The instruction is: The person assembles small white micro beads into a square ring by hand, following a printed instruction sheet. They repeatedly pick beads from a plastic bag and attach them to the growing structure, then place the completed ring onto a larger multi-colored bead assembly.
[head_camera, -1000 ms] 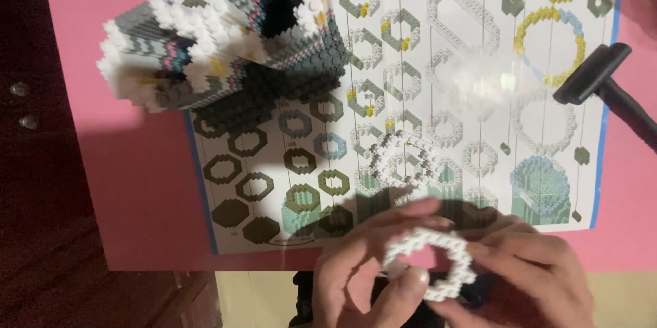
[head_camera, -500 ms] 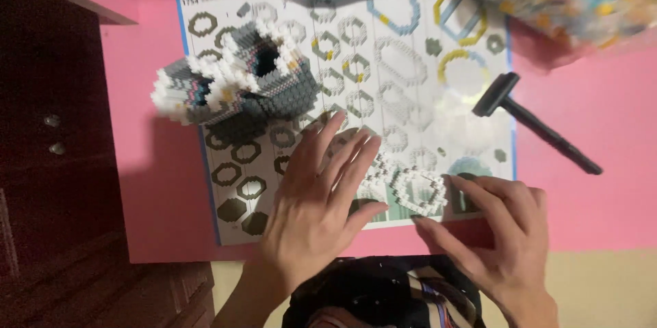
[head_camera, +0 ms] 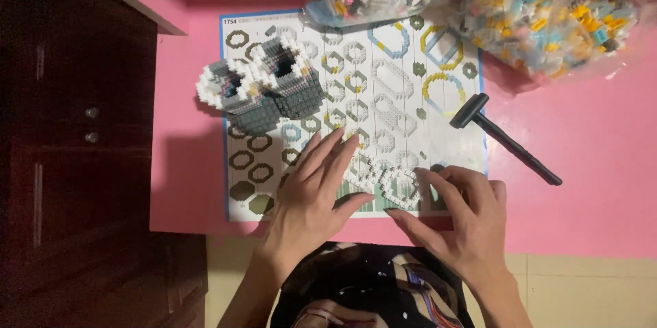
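Observation:
A printed instruction sheet (head_camera: pixel 397 47) with ring diagrams lies on the pink table (head_camera: pixel 588 136). On its lower part rest two white rings of tiny bricks (head_camera: pixel 387 179), side by side. My left hand (head_camera: pixel 311 194) lies flat on the sheet with fingers spread, its fingertips at the left ring. My right hand (head_camera: pixel 465 222) sits on the table's near edge, fingertips touching the right ring. A grey and white brick model (head_camera: pixel 263 85) stands on the sheet's upper left, apart from both hands.
A small black hammer (head_camera: pixel 503 135) lies right of the sheet. Clear bags of mixed coloured bricks (head_camera: pixel 547 17) sit along the table's far side. A dark wooden cabinet (head_camera: pixel 75 136) stands left of the table. Dark patterned clothing (head_camera: pixel 369 287) shows below the table edge.
A second ago both hands held a white ring above the sheet. It now lies on the sheet beside the other ring, with my left hand flat next to it. The view has pulled back.

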